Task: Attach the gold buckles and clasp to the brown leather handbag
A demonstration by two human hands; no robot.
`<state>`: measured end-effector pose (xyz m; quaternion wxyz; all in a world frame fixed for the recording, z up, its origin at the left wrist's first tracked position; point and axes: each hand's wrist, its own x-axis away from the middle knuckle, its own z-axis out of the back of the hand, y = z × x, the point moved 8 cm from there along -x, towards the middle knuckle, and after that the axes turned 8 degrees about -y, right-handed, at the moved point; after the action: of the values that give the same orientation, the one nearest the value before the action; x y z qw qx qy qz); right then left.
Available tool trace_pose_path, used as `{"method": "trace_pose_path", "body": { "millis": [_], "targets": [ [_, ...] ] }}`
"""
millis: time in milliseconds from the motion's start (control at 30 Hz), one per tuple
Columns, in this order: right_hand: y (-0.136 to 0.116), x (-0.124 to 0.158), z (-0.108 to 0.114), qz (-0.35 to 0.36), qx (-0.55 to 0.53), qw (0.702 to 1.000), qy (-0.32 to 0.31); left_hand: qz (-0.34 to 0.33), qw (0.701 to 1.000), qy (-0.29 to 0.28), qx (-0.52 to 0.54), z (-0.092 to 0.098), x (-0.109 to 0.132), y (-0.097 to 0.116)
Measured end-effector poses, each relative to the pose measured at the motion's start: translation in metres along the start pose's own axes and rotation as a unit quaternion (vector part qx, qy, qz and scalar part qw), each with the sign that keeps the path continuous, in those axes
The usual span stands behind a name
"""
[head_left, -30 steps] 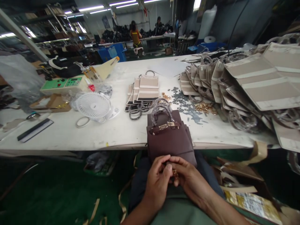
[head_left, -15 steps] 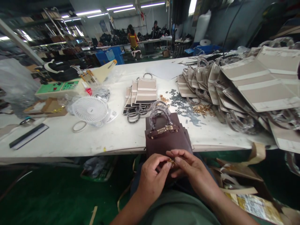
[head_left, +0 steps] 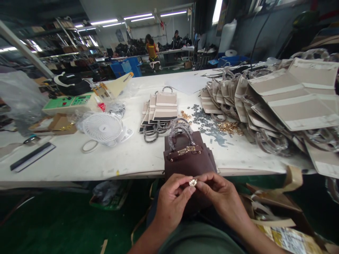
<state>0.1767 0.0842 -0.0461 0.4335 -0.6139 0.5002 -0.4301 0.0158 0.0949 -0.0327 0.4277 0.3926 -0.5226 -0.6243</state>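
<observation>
Between the fingertips of both hands sits a small gold metal fitting (head_left: 192, 182); its exact kind is too small to make out. My left hand (head_left: 173, 199) pinches it from the left, thumb below and forefinger above. From the right, my right hand (head_left: 218, 192) closes thumb and fingers at its other edge. Just beyond the hands lies a dark brown handbag (head_left: 189, 165), on top of others at the table's front edge. It has plastic-wrapped handles (head_left: 182, 128) and a gold clasp (head_left: 185, 151) on a strap.
Flat grey metal pieces (head_left: 206, 121) and gold fittings (head_left: 230, 127) lie scattered on the white table (head_left: 127, 155). Beige bag panels (head_left: 293, 95) are piled at right, a smaller stack (head_left: 165, 104) in the middle. A white fan (head_left: 102, 127) stands left. Two people (head_left: 151, 49) are far back.
The gold fitting has turned and shows more of its face between my fingers. My right hand's fingers have drawn closer together. The view has tilted up slightly.
</observation>
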Motion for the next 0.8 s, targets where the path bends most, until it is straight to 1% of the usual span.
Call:
{"method": "trace_pose_path", "body": {
  "millis": [100,200,333,433,533,633,733,800],
  "targets": [
    [-0.005,0.001,0.004,0.029,0.084,0.996,0.014,-0.011,1.0,0.015,0.003,0.001,-0.001,0.003],
    [-0.012,0.002,0.004,0.061,0.131,0.99,0.003,0.004,1.0,0.012,0.005,0.0,-0.001,-0.002],
    [-0.02,0.0,0.0,0.076,0.173,0.98,-0.064,0.047,0.999,-0.003,0.026,-0.001,0.0,-0.009],
    [-0.025,0.0,-0.005,0.102,0.192,0.969,-0.115,0.075,0.994,-0.011,0.078,-0.004,0.002,-0.011],
    [-0.029,0.001,-0.009,0.139,0.203,0.959,-0.138,0.081,0.99,-0.014,0.112,-0.007,0.003,-0.01],
    [-0.027,0.0,-0.007,0.138,0.179,0.965,-0.135,0.063,0.993,-0.006,0.097,-0.007,0.005,-0.007],
    [-0.02,-0.004,0.001,0.093,0.109,0.983,-0.115,0.014,0.998,0.01,0.053,-0.003,0.005,0.002],
    [-0.016,-0.006,0.004,0.066,0.074,0.989,-0.111,-0.027,0.999,0.012,0.014,-0.002,0.005,0.011]
  ]
}}
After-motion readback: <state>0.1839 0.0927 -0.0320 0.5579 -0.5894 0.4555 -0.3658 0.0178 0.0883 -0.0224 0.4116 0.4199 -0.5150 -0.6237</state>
